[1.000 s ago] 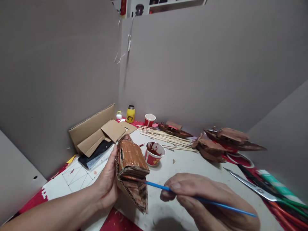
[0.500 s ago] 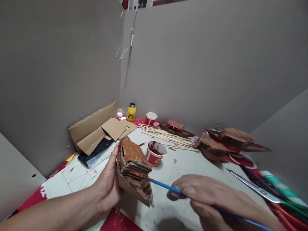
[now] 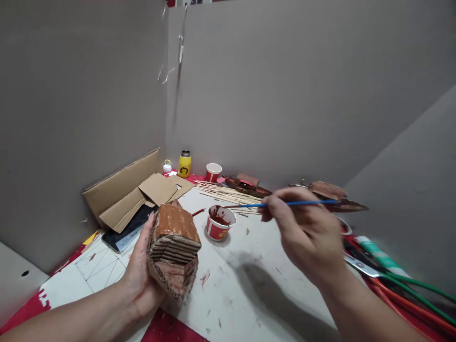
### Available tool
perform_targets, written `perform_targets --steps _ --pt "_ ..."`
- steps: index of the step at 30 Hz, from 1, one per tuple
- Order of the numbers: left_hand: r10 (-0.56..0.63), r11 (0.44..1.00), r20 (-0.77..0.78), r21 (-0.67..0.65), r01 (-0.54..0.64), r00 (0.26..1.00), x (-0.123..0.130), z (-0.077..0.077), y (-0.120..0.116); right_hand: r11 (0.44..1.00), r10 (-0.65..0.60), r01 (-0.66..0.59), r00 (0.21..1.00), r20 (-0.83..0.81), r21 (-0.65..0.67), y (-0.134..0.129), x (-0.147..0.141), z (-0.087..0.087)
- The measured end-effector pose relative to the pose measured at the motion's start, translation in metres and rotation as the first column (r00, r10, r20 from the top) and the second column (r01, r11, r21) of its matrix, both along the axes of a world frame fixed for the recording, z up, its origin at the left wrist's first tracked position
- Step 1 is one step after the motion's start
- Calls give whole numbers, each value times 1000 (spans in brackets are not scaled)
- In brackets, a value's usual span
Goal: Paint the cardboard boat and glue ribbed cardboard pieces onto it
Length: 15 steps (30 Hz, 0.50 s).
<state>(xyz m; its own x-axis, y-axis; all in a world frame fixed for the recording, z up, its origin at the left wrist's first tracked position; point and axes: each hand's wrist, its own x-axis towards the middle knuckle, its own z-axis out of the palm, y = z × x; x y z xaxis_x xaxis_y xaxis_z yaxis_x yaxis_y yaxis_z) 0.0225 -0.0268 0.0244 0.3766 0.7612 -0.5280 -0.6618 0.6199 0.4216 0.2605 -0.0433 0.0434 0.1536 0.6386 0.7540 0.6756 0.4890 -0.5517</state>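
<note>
A small cardboard model boat with a brown-painted, curved cabin roof rests in my left hand, which is closed around its side and underside. The layered cardboard edges at the cabin's end face me. My right hand pinches a thin blue paintbrush held nearly level. The brush's tip is at the rim of a red and white paper cup, whose inside is smeared with dark red-brown paint. Just behind my right hand lie more brown model boats, partly hidden by it.
Cardboard pieces and a dark phone lie at the left. Thin wooden sticks, a yellow bottle and another paper cup are at the back. Scissors with green handles lie at the right. Grey panels enclose the table.
My right hand has lifted the brush off the boat and brought it up to the paint cup. In my left hand the boat has turned slightly and shifted left in view.
</note>
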Motion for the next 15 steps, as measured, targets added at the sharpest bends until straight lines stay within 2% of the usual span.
perform_targets --steps 4,8,12,15 --pt "39 998 -7 48 -39 999 2 -3 2 972 73 -31 982 174 -233 26 11 -11" --pt "38 999 -46 38 -36 998 3 -4 4 915 221 -130 954 204 -383 38 8 -28" --pt "42 997 -52 70 -38 998 3 -5 4 901 258 -161 945 200 -403 44 6 -40" --pt "58 994 -36 92 -55 998 4 -5 5 917 232 -152 955 184 -368 44 8 -39"
